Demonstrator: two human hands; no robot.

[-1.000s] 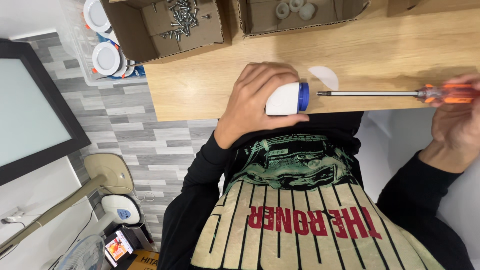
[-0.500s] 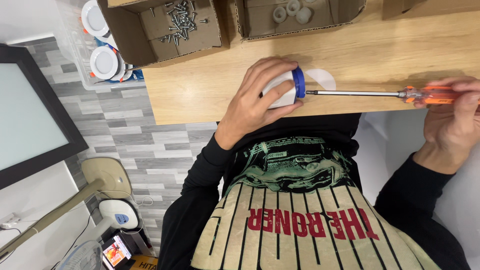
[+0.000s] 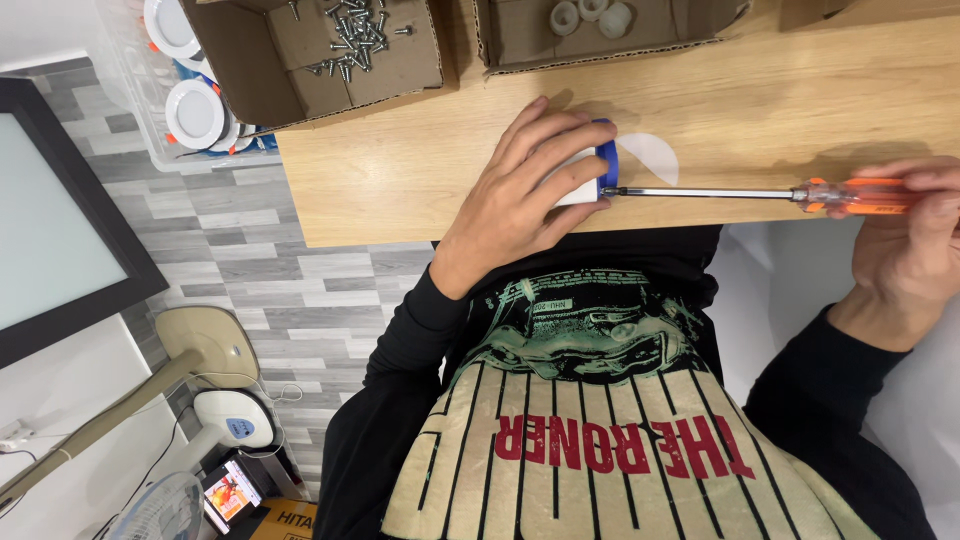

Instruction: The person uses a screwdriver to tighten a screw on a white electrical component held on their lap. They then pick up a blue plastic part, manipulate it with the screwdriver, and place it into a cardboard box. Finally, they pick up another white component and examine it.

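My left hand [image 3: 520, 190] grips a small white round fitting with a blue rim [image 3: 596, 170], held on its side on the wooden table [image 3: 400, 170] near the front edge. My right hand [image 3: 915, 240] holds the orange handle of a long screwdriver [image 3: 760, 194]. The screwdriver lies level, and its tip touches the blue rim of the fitting. A thin white disc [image 3: 650, 155] lies on the table just behind the fitting.
An open cardboard box of loose screws [image 3: 350, 45] and another cardboard box with white round parts [image 3: 600, 30] stand at the back of the table. A clear bin with white and orange round lamps [image 3: 185, 100] sits at the left. A dark screen [image 3: 60, 210] is further left.
My left hand has slid the fitting further onto the table and turned it, covering more of it. The screwdriver followed, and its tip now meets the blue rim.
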